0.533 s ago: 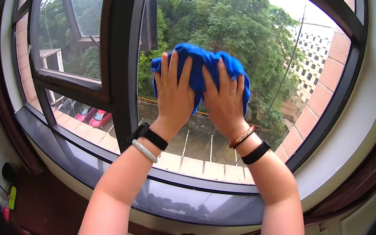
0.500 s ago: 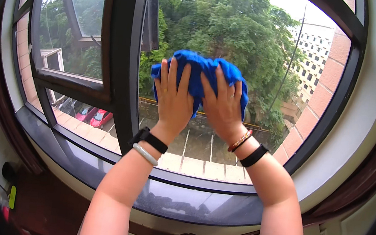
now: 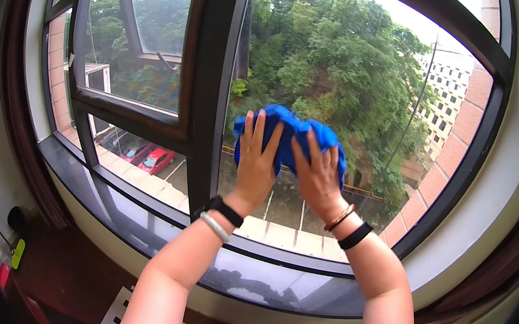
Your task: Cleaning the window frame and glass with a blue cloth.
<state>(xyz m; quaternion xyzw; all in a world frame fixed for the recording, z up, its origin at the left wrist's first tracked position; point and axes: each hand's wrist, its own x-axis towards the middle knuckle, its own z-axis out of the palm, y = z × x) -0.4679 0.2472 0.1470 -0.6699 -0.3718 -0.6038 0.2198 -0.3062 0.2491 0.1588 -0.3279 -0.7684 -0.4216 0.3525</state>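
A bunched blue cloth (image 3: 288, 133) is against the glass of the large right-hand window pane (image 3: 342, 50). My left hand (image 3: 256, 165) presses on the cloth's left part with its fingers pointing up. On the right part lies my right hand (image 3: 320, 175), its fingers slanting up and to the left. Both hands hold the cloth to the glass, palms toward the pane, and the cloth hides the glass behind it. A black band and a pale bangle circle my left wrist; my right wrist has a black band and a thin red bracelet.
Left of the pane stands a thick dark frame post (image 3: 212, 86), with a tilted-out window sash (image 3: 154, 15) beyond it. A glossy dark sill (image 3: 284, 286) runs below my forearms. Trees, a pale building and parked red cars (image 3: 157, 160) show outside.
My hands and the blue cloth have slid lower on the pane and slightly left, toward the frame post. The whole view has shifted, so the window sits farther right in it.
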